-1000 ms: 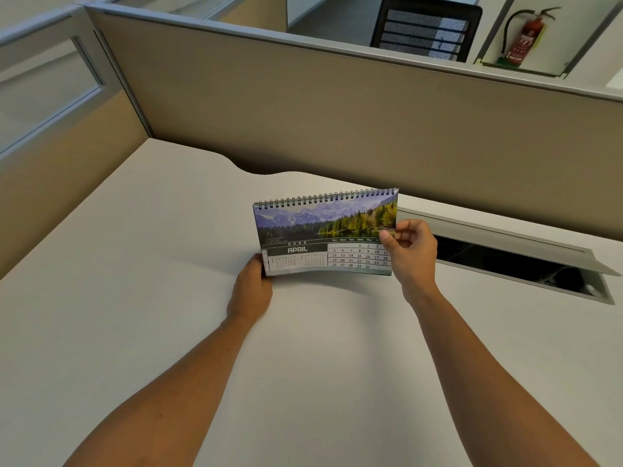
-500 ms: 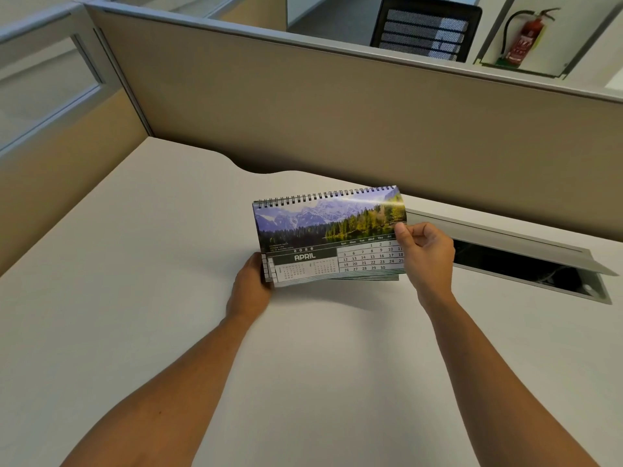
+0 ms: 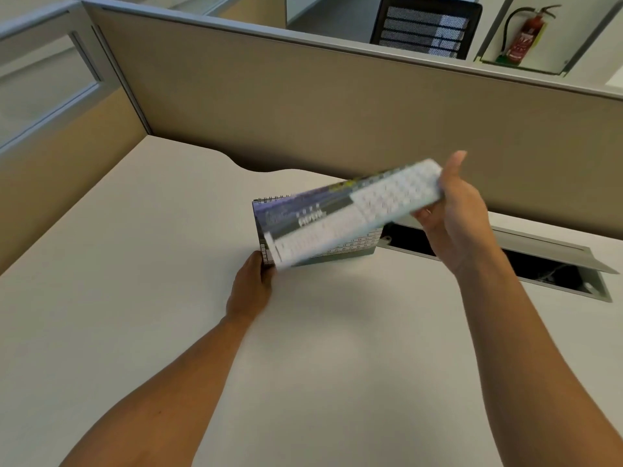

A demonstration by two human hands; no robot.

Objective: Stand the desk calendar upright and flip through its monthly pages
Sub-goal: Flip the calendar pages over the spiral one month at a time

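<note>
The spiral-bound desk calendar (image 3: 364, 246) stands upright on the white desk (image 3: 151, 281), just in front of the partition. My left hand (image 3: 251, 283) grips its lower left corner. My right hand (image 3: 458, 214) holds the right edge of the front page (image 3: 357, 210), the April sheet, which is lifted up and away from the stack and blurred by motion. A date grid on the sheet behind shows under the raised page at the lower right.
A beige cubicle partition (image 3: 337, 106) runs behind the calendar. An open cable tray (image 3: 539, 264) with a raised grey lid is sunk in the desk under my right hand. Beyond the partition are a black mesh chair (image 3: 424, 28) and a red fire extinguisher (image 3: 522, 38).
My right hand has swung the April page's right edge upward and to the right, off the stack. My left hand stays at the lower left corner and the calendar has not shifted.
</note>
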